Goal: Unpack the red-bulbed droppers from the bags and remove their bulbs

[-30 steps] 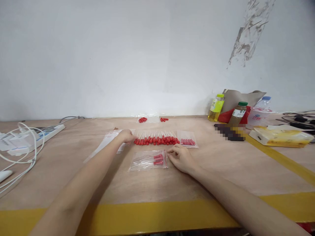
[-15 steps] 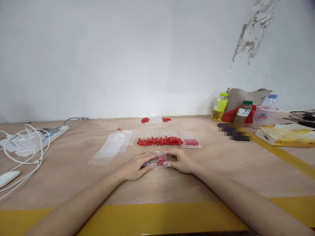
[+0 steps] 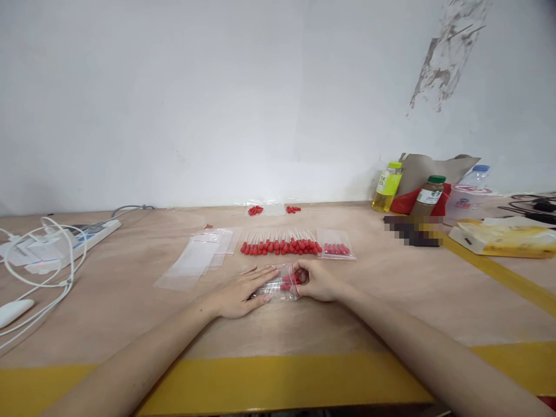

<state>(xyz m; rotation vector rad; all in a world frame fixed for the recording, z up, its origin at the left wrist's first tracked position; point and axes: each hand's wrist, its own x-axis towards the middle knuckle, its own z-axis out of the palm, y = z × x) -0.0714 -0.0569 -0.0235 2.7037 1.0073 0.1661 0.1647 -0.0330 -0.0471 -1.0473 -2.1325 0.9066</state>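
Note:
A small clear zip bag (image 3: pixel 281 285) with red-tipped droppers in it lies on the wooden table (image 3: pixel 391 295) before me. My left hand (image 3: pixel 243 292) lies flat on the bag's left part, fingers stretched out. My right hand (image 3: pixel 316 280) pinches the bag's right end at its red seal. Just beyond, a row of red-tipped droppers (image 3: pixel 280 245) lies side by side. A filled bag (image 3: pixel 335 245) sits to the row's right. Several empty clear bags (image 3: pixel 197 259) lie to the left.
Two small heaps of red caps (image 3: pixel 273 209) lie by the wall. Bottles (image 3: pixel 384 187), a red pouch, a cup and a yellow tissue pack (image 3: pixel 506 238) stand at the right. A power strip (image 3: pixel 65 243), white cables and a mouse lie at the left. Yellow tape (image 3: pixel 269 385) lines the near edge.
My left hand came back from the empty bags and settled flat on the dropper bag. My right hand moved from beside the bag to pinching its sealed end.

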